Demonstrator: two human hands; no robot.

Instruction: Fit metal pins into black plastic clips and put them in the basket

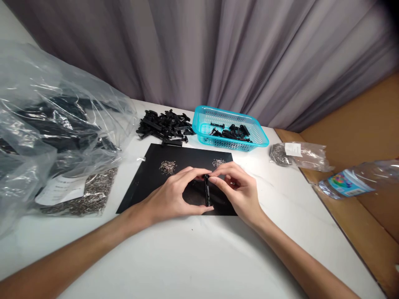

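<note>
My left hand [174,193] grips a narrow black plastic part [207,192] by its two ends, thumb at the near end and fingers at the far end. The part stands lengthwise above the black mat [140,182]. My right hand [238,187] is closed in a pinch against the part's far end; whatever lies between those fingertips is too small to make out. On the mat, beyond my hands, lie two little heaps of small metal pieces, a left heap [168,167] and a right heap [218,163], the right one close to my right fingers.
Behind the mat are a pile of black plastic parts [165,124] and a blue basket [262,139] holding similar parts. Large clear bags [62,137] and a bag of metal pieces [96,193] fill the left. A smaller bag [282,154] and a bottle [349,182] lie right.
</note>
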